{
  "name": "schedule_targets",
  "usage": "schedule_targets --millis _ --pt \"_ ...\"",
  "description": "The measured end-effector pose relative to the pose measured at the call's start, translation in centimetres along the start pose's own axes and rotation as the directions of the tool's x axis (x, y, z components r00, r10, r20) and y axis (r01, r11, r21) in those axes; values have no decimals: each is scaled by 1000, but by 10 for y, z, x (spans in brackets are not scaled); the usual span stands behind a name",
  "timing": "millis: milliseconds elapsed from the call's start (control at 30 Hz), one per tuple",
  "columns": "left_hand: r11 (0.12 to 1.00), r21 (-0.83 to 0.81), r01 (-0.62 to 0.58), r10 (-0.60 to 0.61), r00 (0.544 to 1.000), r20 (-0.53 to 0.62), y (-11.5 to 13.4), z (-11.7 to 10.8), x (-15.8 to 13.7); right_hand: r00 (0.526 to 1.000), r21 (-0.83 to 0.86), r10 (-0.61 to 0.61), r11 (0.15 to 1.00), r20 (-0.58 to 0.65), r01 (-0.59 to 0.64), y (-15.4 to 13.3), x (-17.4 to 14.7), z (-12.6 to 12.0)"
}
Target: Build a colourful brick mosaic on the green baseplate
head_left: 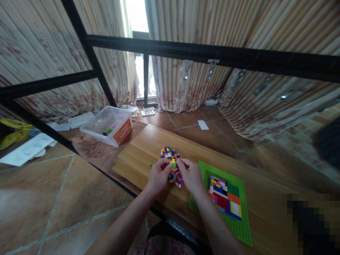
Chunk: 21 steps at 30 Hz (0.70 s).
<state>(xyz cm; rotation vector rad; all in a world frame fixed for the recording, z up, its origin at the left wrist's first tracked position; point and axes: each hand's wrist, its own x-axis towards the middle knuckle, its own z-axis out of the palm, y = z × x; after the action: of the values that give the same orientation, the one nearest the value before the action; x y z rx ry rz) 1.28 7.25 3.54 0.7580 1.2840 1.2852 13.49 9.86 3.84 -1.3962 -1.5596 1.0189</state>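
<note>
Over a heap of small colourful toy bricks (177,182) on the wooden table, my left hand (158,174) and my right hand (191,174) are close together with their fingers pinched. A yellow toy brick (172,161) sits between the fingertips of both hands. Its exact size, and whether another brick is joined to it, cannot be made out. Right of my right hand lies a green studded baseplate (243,226), partly covered by my right forearm. On it is a block of bricks (221,202) in red, white, orange, blue, green and yellow.
The wooden table (143,141) runs from upper left to lower right. Past its far left end stands a clear plastic box (91,132) with an orange label and a few bricks inside. A black metal frame (170,44) crosses in front of curtains. Papers (203,124) lie on the tiled floor.
</note>
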Motion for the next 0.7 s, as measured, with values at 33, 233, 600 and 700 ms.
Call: schedule_targets --millis 33,233,600,700 --pt "1000 -13 4 -3 1000 4 0 1 -2 999 104 48 993 21 -50 -1 -2 1" --pt "992 -113 62 -49 992 118 0 7 -17 971 419 218 876 99 -240 -4 -19 3" --pt "889 407 -210 228 974 3 -6 -33 7 997 -422 -66 904 36 75 15 1 -16" --pt "713 639 -288 319 945 70 -6 -39 13 990 -589 -81 796 117 135 11 9 -14"
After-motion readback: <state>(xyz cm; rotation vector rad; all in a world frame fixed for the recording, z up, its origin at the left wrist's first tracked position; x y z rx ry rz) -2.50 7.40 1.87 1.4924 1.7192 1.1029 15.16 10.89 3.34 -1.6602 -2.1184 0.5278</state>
